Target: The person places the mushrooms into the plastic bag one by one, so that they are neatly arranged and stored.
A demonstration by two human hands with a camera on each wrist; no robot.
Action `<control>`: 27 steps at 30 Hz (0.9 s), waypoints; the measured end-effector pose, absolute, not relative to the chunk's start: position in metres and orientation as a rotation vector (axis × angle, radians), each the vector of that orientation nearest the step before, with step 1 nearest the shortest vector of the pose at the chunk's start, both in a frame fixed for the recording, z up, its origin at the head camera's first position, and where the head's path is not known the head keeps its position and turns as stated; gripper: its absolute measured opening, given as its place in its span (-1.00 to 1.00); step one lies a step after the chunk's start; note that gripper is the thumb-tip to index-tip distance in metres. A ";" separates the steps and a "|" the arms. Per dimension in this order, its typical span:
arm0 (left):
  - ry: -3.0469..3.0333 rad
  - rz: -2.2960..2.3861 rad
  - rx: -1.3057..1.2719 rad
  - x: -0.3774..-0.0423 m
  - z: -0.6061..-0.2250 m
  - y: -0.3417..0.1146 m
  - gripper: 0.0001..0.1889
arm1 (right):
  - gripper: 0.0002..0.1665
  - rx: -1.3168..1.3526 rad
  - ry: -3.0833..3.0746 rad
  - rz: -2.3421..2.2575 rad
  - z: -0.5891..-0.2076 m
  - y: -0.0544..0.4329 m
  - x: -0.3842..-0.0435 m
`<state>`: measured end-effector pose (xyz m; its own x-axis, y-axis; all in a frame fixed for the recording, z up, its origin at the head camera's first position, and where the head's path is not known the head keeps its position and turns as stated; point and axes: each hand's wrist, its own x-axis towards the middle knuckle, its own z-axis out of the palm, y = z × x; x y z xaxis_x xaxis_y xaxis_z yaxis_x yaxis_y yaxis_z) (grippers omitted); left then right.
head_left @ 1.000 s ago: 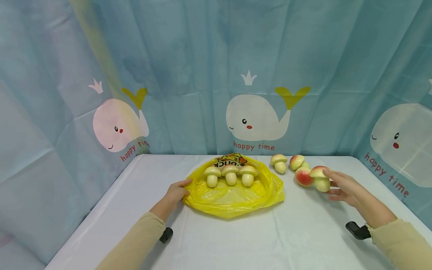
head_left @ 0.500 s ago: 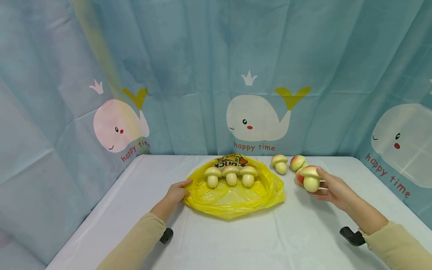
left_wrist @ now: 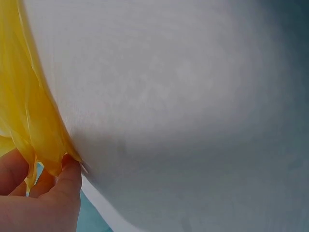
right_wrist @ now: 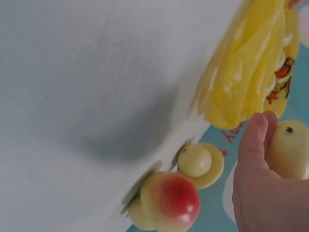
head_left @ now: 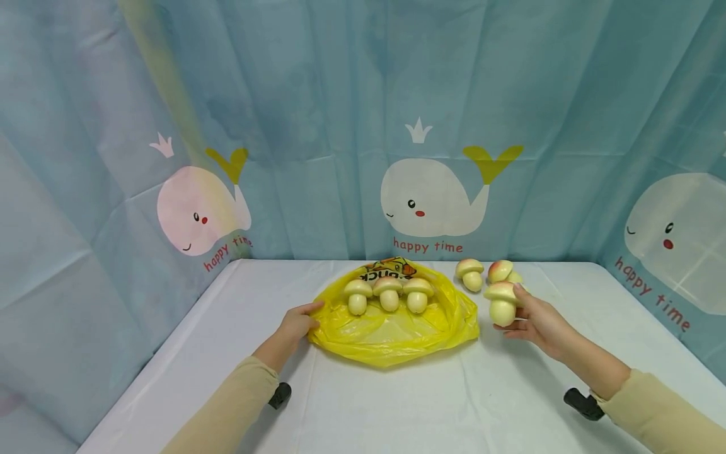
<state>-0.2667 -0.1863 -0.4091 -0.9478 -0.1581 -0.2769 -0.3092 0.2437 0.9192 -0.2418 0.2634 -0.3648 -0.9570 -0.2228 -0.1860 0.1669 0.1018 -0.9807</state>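
Observation:
In the head view, my left hand [head_left: 296, 323] pinches the left edge of a yellow plastic bag [head_left: 380, 353]; the left wrist view shows the gathered film [left_wrist: 41, 116] between thumb and fingers. Three toy mushrooms, the middle one [head_left: 389, 295] included, stand side by side inside the bag's wide mouth. My right hand [head_left: 535, 321] grips another pale mushroom [head_left: 501, 304] by its right side, upright, just right of the bag. In the right wrist view its rounded stem end [right_wrist: 291, 150] shows beside the fingers.
Behind the held mushroom, a pale mushroom [head_left: 469, 275] and a red-tinged one [head_left: 501, 271] rest on the white-covered table [head_left: 397, 410]. The right wrist view also shows a red-blushed cap [right_wrist: 176, 198]. A blue curtain [head_left: 334, 126] with printed whales hangs behind the table.
My right hand has carried its mushroom left towards the bag, and the mushroom now covers the red-blushed one in the head view. My left hand and the bag stay in place.

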 end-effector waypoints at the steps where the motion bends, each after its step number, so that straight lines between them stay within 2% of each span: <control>1: 2.373 1.802 -0.451 -0.267 -0.409 -0.186 -0.44 | -0.01 -0.061 2.099 -1.930 -0.365 0.262 -0.241; 20: 2.388 1.782 -0.454 -0.267 -0.409 -0.186 -0.44 | -0.12 -0.037 2.081 -1.975 -0.363 0.230 -0.234; 27: 2.389 1.786 -0.443 -0.266 -0.409 -0.185 -0.44 | -0.09 -0.047 2.087 -1.980 -0.367 0.220 -0.232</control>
